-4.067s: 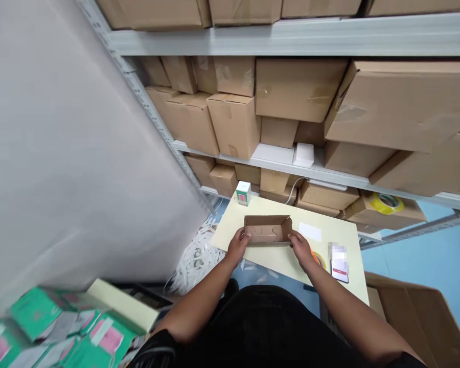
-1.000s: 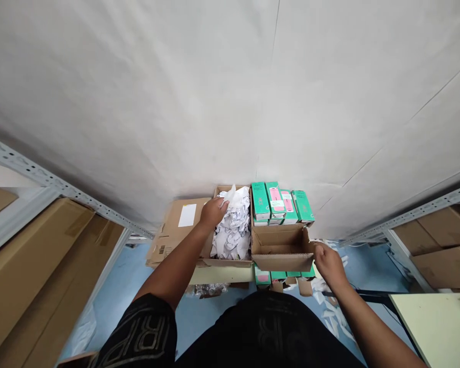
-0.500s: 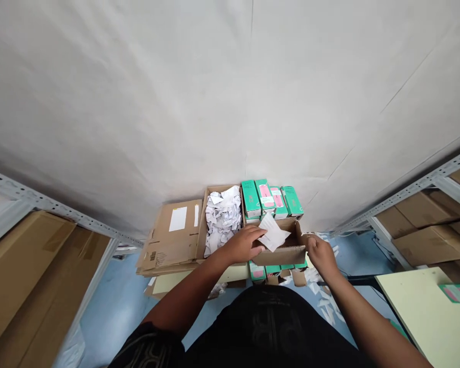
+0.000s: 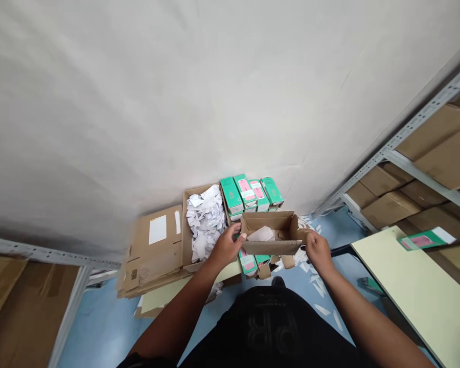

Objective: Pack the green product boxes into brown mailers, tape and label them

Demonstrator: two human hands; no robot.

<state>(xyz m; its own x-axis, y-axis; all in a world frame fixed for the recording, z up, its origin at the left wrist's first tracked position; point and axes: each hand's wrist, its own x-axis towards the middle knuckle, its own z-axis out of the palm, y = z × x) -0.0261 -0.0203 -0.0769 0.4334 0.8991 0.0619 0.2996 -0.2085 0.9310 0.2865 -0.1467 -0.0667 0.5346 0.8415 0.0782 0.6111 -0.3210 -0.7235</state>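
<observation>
An open brown cardboard box [image 4: 270, 248] is held up in front of me between both hands. My left hand [image 4: 227, 246] is closed on its left end, and my right hand [image 4: 317, 250] grips the right end. Inside the box lies a piece of white paper [image 4: 262, 234]. Just left of it, a larger carton [image 4: 185, 237] is filled with crumpled white paper scraps [image 4: 206, 220]. Behind the held box stand several green boxes [image 4: 232, 195], some with pink panels and white labels.
Flattened cardboard [image 4: 157, 255] is stacked on the left of the table. A pale tabletop [image 4: 410, 286] with a green and pink box [image 4: 425, 239] stands at right. Metal shelving [image 4: 414, 168] holds brown cartons on the right. Paper scraps [image 4: 318, 286] litter the blue floor.
The white paper has left my left hand and now lies in the box. That hand has moved to the box's left end. The view has turned right.
</observation>
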